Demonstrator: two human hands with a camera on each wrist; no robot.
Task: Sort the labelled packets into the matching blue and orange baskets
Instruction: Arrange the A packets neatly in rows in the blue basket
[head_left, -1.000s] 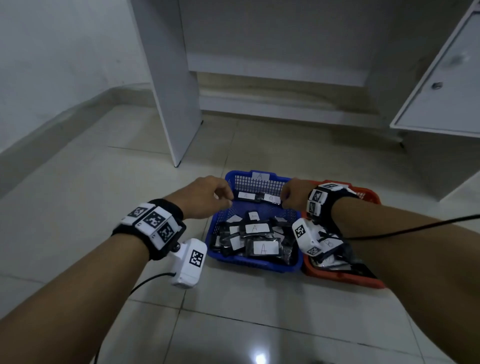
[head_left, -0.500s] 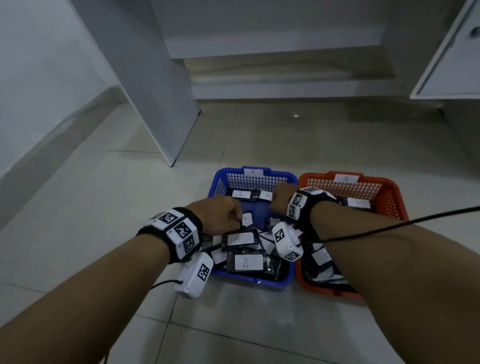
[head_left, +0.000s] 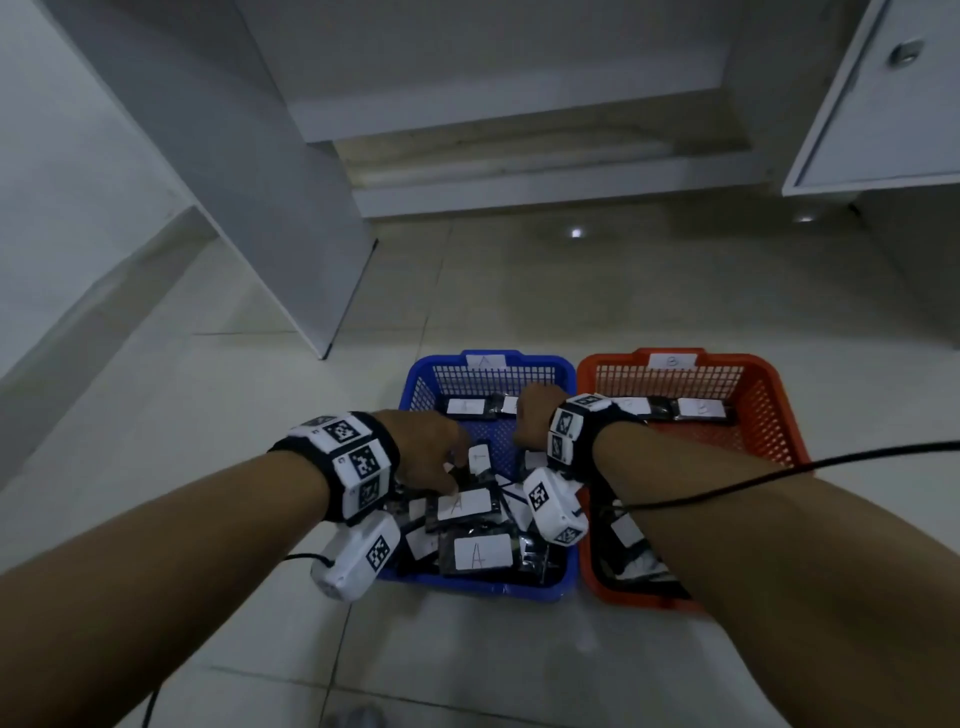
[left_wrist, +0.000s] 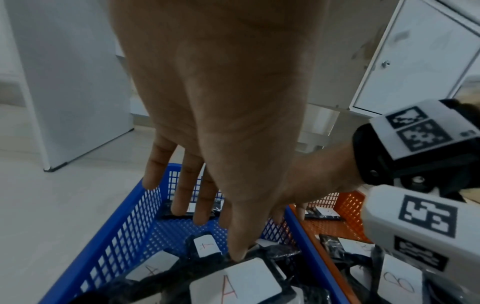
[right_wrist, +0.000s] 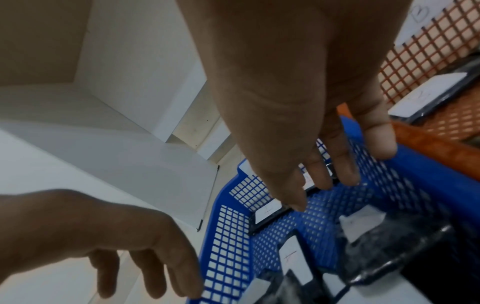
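Packets (head_left: 470, 506) marked A lie piled in the blue basket (head_left: 415, 387) under both hands. The left hand (head_left: 431, 449), fingers spread, touches one; the right hand (head_left: 535, 415) hovers loosely open, holding nothing. Next, likely pinching any packet that belongs in the orange basket (head_left: 779, 395).

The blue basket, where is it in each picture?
Head: blue basket at lower middle, under both hands.
Left wrist: bottom left, below the fingers.
Right wrist: lower right, tilted.
Shared landmark: the orange basket right beside it.
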